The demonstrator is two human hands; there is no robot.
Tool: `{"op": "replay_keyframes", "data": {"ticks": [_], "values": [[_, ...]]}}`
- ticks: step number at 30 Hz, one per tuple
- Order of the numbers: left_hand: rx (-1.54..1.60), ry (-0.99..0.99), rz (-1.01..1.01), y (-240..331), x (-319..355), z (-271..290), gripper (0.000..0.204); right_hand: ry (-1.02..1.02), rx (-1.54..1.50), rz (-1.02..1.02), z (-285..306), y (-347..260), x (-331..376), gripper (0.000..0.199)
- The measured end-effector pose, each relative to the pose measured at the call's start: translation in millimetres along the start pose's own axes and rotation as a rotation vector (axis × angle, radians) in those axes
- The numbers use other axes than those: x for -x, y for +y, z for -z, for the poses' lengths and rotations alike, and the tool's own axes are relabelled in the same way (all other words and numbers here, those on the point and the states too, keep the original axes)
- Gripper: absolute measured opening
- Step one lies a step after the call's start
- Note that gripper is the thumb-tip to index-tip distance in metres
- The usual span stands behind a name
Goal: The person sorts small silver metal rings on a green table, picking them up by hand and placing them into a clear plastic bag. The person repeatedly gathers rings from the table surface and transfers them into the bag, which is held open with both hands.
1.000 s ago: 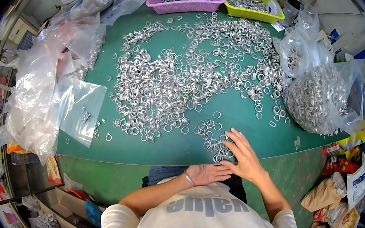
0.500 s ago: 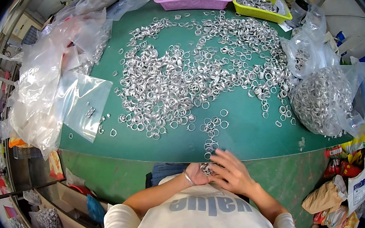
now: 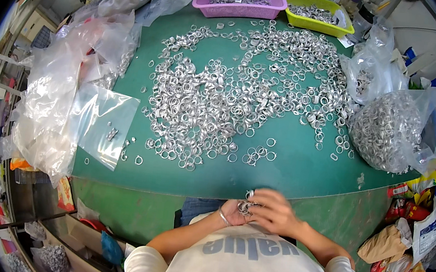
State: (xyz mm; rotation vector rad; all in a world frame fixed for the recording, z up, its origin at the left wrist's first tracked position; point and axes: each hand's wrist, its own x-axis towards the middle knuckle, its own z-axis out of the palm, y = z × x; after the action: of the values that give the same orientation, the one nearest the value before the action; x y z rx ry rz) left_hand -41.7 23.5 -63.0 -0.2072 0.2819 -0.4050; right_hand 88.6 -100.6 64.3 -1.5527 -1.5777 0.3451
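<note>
Just below the table's near edge, my left hand [image 3: 232, 213] is cupped palm up around a small heap of silver metal rings [image 3: 244, 208]. My right hand [image 3: 274, 212] curls over that heap from the right, blurred by motion, and its fingers partly hide the rings. One ring stands out at its fingertips; whether they grip it is unclear. On the green tabletop [image 3: 190, 180] ahead lies a small cluster of loose rings [image 3: 260, 153]. Beyond it spreads a large pile of similar rings [image 3: 194, 108], some with small side lugs.
Purple [image 3: 238, 12] and yellow-green baskets [image 3: 319, 24] holding metal parts stand at the far edge. A clear bag full of rings [image 3: 385, 129] sits at the right. Plastic bags [image 3: 47, 109] cover the left side. Paper and coloured packaging [image 3: 393, 239] lie below the table's right side.
The line of rings that ran down to the table's near edge has left the tabletop. My right hand has drawn in closer over my left palm. The view has shifted slightly.
</note>
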Motion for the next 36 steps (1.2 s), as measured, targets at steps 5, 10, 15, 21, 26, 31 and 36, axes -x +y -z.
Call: {"op": "replay_keyframes", "data": {"ticks": [5,10,15,21,26,31,36], "values": [[0.052,0.046,0.003,0.5,-7.2,-19.7,0.053,0.142,0.119,-0.175,23.3,44.6,-63.4,0.036],[0.031,-0.015,-0.003,1.1,-6.8,-31.1,0.062,-0.061,0.328,-0.171,17.3,52.1,-66.5,0.049],[0.090,-0.121,-0.042,-2.7,-3.1,-28.1,0.057,-0.259,0.226,-0.109,10.6,24.9,-30.8,0.042],[0.038,0.046,-0.049,-2.6,0.4,-20.9,0.046,-0.303,0.233,-0.045,-7.9,4.1,6.4,0.032],[-0.018,0.054,0.061,-0.7,3.3,-8.2,0.047,-0.187,0.099,0.109,-24.7,7.2,26.9,0.026],[-0.282,0.166,0.048,-1.8,-1.5,-26.6,0.041,-0.035,-0.046,0.135,-32.9,6.3,37.7,0.029],[-0.247,0.097,0.140,-1.6,3.5,-28.5,0.024,0.024,-0.037,0.133,-27.1,-1.8,44.2,0.028]]}}
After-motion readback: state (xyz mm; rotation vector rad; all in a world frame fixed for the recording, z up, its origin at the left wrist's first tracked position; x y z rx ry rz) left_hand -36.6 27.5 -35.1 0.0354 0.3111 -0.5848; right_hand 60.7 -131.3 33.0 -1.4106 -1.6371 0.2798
